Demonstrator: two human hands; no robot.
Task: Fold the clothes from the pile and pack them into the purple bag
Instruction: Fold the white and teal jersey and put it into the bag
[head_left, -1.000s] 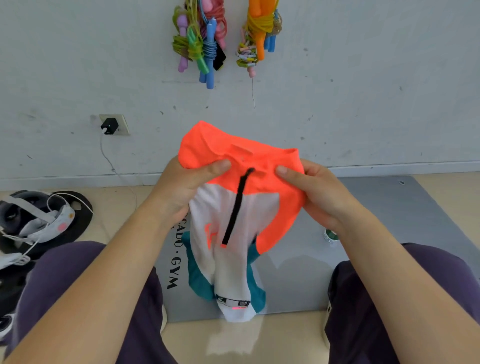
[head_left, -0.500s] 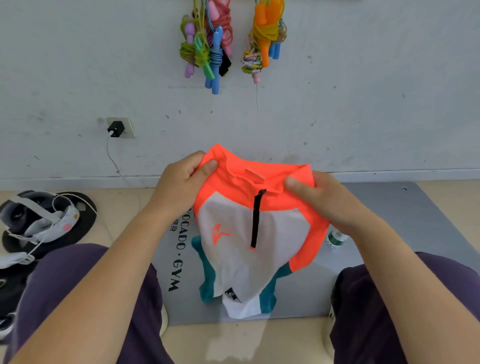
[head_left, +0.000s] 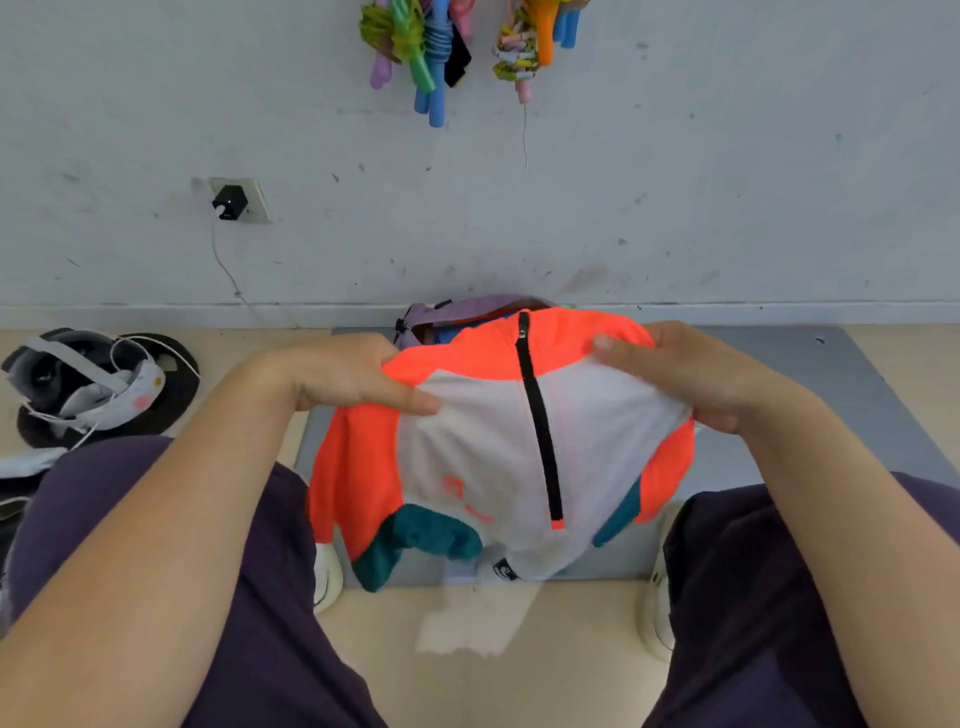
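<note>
A home-gym corner: a grey exercise mat lies against a scuffed white wall, with coloured skipping ropes hanging high on that wall.

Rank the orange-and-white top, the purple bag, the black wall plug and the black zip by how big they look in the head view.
1. orange-and-white top
2. purple bag, mostly hidden behind the top, so only its visible part counts
3. black zip
4. black wall plug, farther away
</note>
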